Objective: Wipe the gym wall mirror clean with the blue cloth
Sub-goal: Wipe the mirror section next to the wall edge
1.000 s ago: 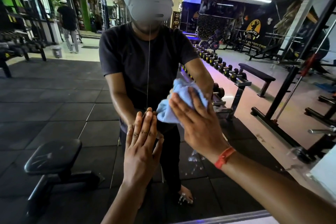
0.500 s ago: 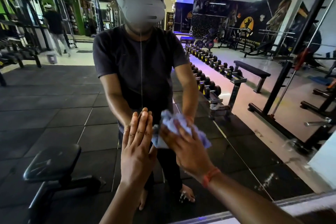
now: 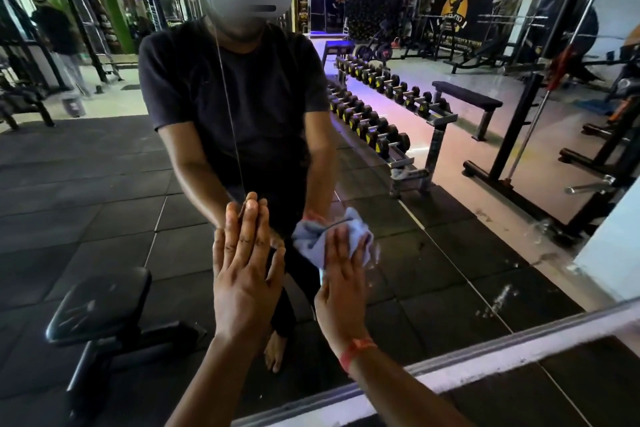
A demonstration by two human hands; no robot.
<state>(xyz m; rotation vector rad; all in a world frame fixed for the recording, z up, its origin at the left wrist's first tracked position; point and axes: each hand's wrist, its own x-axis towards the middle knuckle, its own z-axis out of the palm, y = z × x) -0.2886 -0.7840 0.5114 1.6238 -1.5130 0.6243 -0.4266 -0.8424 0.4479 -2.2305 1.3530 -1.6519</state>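
The wall mirror (image 3: 450, 253) fills the head view and reflects the gym and a person in a dark shirt. My right hand (image 3: 341, 291), with an orange band at the wrist, presses the crumpled blue cloth (image 3: 318, 239) flat against the lower glass with straight fingers. My left hand (image 3: 244, 274) lies flat on the mirror just left of the cloth, fingers straight and together. A thin vertical seam in the glass runs up from my left fingertips. Wet smears and droplets mark the glass to the right of the cloth.
The mirror's pale bottom frame (image 3: 485, 350) slants across the lower right, with black floor mat below it. Reflected in the glass are a black bench seat (image 3: 100, 302), a dumbbell rack (image 3: 384, 114), a squat rack (image 3: 526, 114) and a walking person far left.
My right hand has carried the cloth down the glass, from about chest height to low beside my left hand. My left hand has stayed flat on the mirror.
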